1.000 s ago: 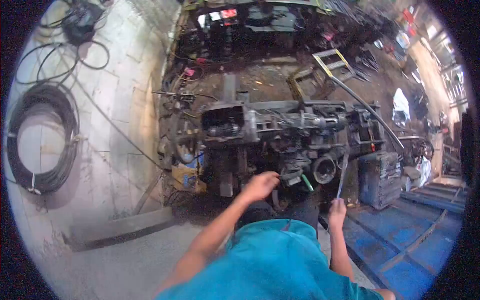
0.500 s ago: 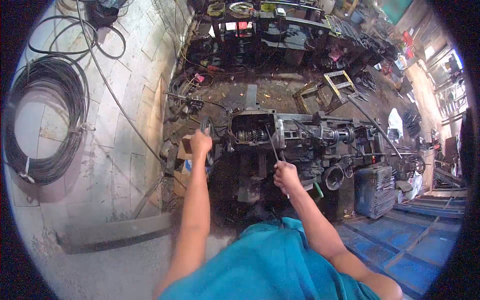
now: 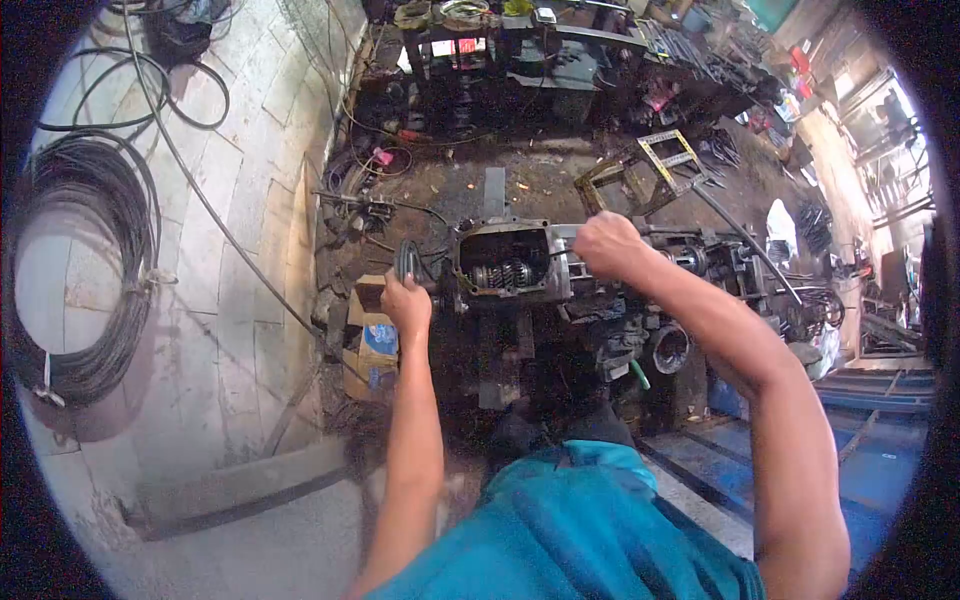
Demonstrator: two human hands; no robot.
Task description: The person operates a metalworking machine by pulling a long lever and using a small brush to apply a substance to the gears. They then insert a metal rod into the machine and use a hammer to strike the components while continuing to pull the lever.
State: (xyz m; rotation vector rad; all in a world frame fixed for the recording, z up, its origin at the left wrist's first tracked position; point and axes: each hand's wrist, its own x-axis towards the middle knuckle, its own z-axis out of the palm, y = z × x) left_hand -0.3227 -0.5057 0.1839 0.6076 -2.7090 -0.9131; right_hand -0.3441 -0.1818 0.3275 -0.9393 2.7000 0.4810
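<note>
In the middle lies an open gearbox housing (image 3: 552,230), with a row of toothed gears (image 3: 503,277) showing inside. My left hand (image 3: 407,303) is closed on the rim of a dark wheel (image 3: 408,258) at the housing's left end. My right hand (image 3: 608,246), in a fist, is over the right edge of the opening. A short length of thin metal rod (image 3: 562,253) sticks out from that fist towards the opening; the rest of it is hidden by my hand and the dark interior.
Left of the wheel stands an open cardboard box (image 3: 366,352). Coiled black cable (image 3: 100,380) lies on the pale tiles. Beyond the gearbox are a yellow metal frame (image 3: 668,160) and a cluttered bench (image 3: 590,35). A green handle (image 3: 639,375) sticks out below right; blue metal sheeting (image 3: 840,460) lies at right.
My right hand has moved up and to the right, swinging the rod from steep to nearly level. My left hand stays at the wheel, a little lower in view. The camera has shifted slightly.
</note>
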